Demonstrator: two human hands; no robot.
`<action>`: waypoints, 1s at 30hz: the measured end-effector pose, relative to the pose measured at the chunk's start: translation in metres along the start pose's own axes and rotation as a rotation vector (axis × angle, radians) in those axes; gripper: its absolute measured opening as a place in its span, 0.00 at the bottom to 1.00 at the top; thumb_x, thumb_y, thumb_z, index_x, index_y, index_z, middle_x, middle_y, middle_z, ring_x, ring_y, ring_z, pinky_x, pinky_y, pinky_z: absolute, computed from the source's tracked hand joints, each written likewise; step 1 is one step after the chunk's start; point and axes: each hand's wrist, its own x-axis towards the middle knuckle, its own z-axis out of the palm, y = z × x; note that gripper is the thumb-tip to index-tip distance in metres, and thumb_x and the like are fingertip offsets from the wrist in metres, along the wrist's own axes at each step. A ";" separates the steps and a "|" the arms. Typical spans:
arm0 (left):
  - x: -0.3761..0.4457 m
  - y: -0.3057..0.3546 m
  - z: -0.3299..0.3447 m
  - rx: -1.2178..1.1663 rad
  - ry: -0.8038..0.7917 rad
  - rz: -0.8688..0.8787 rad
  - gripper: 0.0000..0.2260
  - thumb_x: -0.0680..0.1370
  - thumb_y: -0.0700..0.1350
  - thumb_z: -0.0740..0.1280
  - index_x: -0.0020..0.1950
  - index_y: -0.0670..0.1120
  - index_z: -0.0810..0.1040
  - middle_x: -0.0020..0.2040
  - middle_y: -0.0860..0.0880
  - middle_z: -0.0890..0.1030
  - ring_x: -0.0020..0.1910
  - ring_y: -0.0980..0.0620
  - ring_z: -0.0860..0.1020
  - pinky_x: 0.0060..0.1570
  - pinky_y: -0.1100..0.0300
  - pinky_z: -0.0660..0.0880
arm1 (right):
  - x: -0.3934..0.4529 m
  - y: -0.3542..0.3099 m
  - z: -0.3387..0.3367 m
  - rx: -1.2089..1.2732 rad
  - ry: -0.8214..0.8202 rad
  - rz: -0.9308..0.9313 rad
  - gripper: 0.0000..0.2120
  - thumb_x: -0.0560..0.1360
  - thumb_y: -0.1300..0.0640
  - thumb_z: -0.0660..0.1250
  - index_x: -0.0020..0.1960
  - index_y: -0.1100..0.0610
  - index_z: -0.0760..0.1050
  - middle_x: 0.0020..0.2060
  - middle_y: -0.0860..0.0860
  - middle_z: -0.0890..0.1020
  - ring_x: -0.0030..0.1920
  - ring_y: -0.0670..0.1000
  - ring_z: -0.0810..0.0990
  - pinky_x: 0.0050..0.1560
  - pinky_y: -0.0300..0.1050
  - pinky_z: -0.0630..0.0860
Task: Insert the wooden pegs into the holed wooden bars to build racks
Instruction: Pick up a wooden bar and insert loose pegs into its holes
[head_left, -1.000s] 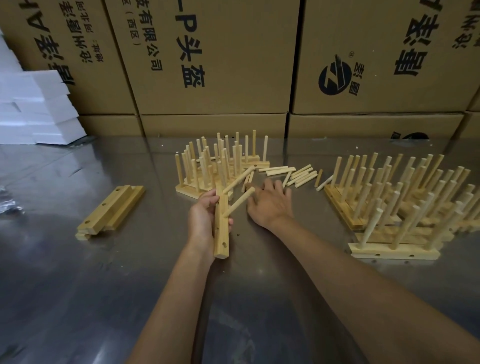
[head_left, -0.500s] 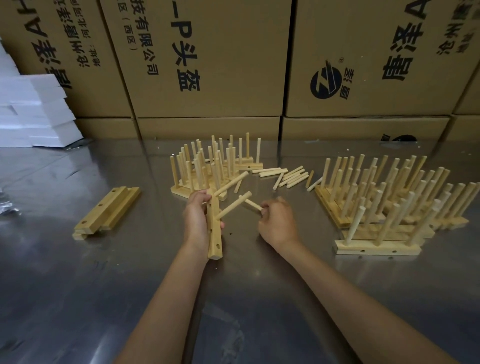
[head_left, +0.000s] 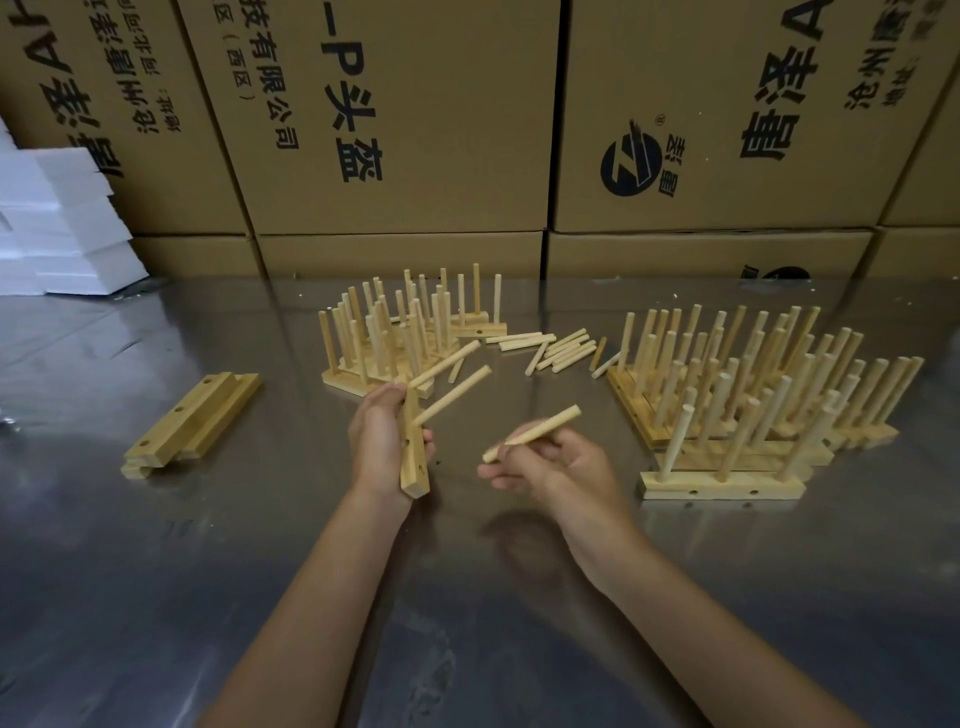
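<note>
Stacked cardboard boxes (head_left: 395, 119) are seen behind a shiny metal table (head_left: 156, 571). A holed wooden bar (head_left: 413, 457) with two pegs already fitted is gripped upright above the table by the left hand (head_left: 379, 447), fingers curled round it. A loose peg (head_left: 532, 434) is pinched in the right hand (head_left: 550, 467), just beside the bar. Spare pegs (head_left: 556, 348), finished racks (head_left: 753, 395) and empty bars (head_left: 192, 421) are laid on the table

Dim, warm indoor light falls from above. The steel bench (head_left: 218, 545) reflects it in soft, smeared patches and mirrors the cardboard boxes (head_left: 405, 119) behind. The right hand (head_left: 563, 470) is slightly motion-blurred, with a faint shadow beneath. Wide-angle distortion bends box edges near the corners.
</note>
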 end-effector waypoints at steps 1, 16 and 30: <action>-0.003 -0.001 0.002 0.015 -0.021 0.011 0.06 0.82 0.44 0.64 0.57 0.47 0.76 0.34 0.48 0.74 0.19 0.55 0.72 0.19 0.66 0.68 | -0.003 -0.003 0.004 0.016 -0.040 0.003 0.04 0.74 0.70 0.69 0.49 0.67 0.77 0.41 0.60 0.86 0.43 0.58 0.86 0.46 0.45 0.83; -0.027 -0.003 0.014 0.023 -0.103 0.097 0.05 0.83 0.45 0.63 0.53 0.53 0.77 0.33 0.48 0.78 0.22 0.53 0.72 0.21 0.64 0.69 | -0.015 -0.008 0.003 -0.093 -0.289 -0.038 0.06 0.74 0.71 0.69 0.49 0.74 0.75 0.40 0.66 0.84 0.38 0.54 0.83 0.42 0.44 0.82; -0.029 -0.004 0.014 0.050 -0.071 0.211 0.06 0.83 0.46 0.63 0.57 0.53 0.78 0.35 0.47 0.77 0.23 0.55 0.73 0.21 0.63 0.69 | -0.015 0.012 0.011 -0.046 -0.235 0.021 0.10 0.76 0.59 0.71 0.40 0.62 0.73 0.31 0.61 0.82 0.27 0.52 0.78 0.30 0.42 0.77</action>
